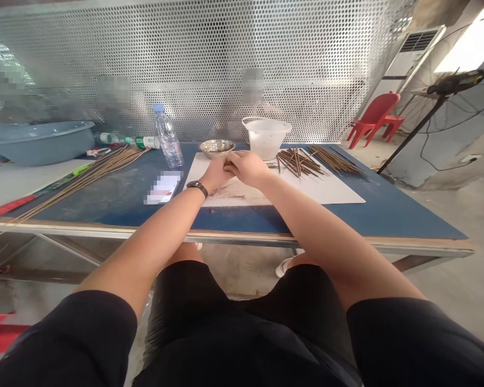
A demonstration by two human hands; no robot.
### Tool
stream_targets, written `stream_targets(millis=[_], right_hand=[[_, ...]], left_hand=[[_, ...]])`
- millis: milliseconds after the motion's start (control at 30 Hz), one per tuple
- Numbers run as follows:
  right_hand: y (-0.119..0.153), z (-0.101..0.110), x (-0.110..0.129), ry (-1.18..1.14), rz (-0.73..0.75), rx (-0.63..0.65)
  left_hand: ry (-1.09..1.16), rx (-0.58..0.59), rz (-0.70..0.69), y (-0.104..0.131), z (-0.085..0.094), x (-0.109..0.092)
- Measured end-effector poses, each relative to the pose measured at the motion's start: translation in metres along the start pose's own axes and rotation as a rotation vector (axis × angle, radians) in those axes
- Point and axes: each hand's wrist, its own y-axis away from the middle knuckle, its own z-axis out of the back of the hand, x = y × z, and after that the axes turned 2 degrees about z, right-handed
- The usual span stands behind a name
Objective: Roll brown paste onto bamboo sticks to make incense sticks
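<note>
My left hand (215, 171) and my right hand (248, 165) meet over a white board (326, 188). Their curled fingers press round a small brown lump (230, 167), mostly hidden between them. A black band circles my left wrist. Brown smears mark the board below my hands. Just behind them stands a metal bowl (216, 146), its contents hard to make out. A white plastic bucket (268, 140) is behind my right hand. To its right, a loose pile of thin brown sticks (300, 163) lies on the board.
More brown sticks (334, 160) lie farther right on the blue table (411, 207). On the left are a water bottle (169, 140), a phone (164, 187), long thin sticks (92, 172) and a blue basin (44, 142). A perforated metal screen (205, 54) rises behind the table.
</note>
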Motion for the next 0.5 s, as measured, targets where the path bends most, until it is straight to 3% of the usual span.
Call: stream_targets(millis=[100,200,333,400,500], right_hand=[[0.002,-0.003,-0.003,-0.076,-0.036,-0.012],[0.001,-0.008,-0.007,-0.317,-0.167,-0.144],[-0.001,-0.013,-0.025,-0.753,-0.613,-0.403],[0.003,-0.012,-0.041,-0.894,-0.806,-0.462],[0.015,-0.009,-0.065,-0.931,-0.895,-0.458]], left_hand=[[-0.009,0.051,0.012,-0.001,0.0,-0.001],[-0.027,0.057,0.029,0.002,0.003,-0.006],[-0.055,0.037,0.065,0.009,0.011,-0.013],[-0.059,0.021,0.118,0.012,0.016,-0.014],[-0.068,-0.042,0.278,0.01,0.026,-0.007]])
